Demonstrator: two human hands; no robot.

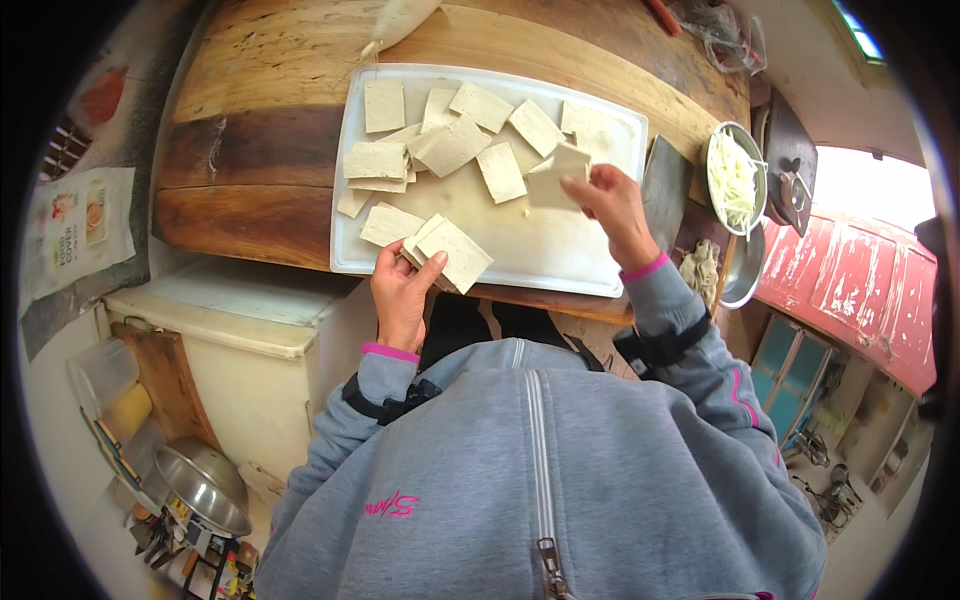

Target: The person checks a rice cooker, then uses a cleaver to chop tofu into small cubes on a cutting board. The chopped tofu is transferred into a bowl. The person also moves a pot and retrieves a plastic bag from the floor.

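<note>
My left hand [405, 289] grips a small stack of pale, flat tofu slices [456, 256] at the near edge of a white cutting board [555, 259]. Over the board's right side, my right hand [611, 206] pinches one tofu slice [559, 181] between thumb and fingers, tilted up from the surface. Several more rectangular slices lie about the board: an overlapping heap [454, 146] left of centre, a single slice [501, 172] in the middle, and others [585, 120] along the far side. What lies under the right hand's slice is partly hidden.
The board rests on a wooden table [247, 154]. A cleaver-like dark blade [666, 187] lies right of the board, near a bowl of pale shredded vegetable [733, 180] and a crumpled cloth [700, 270]. A white radish-like vegetable [401, 22] sits beyond the board. A white cabinet [240, 300] stands at left.
</note>
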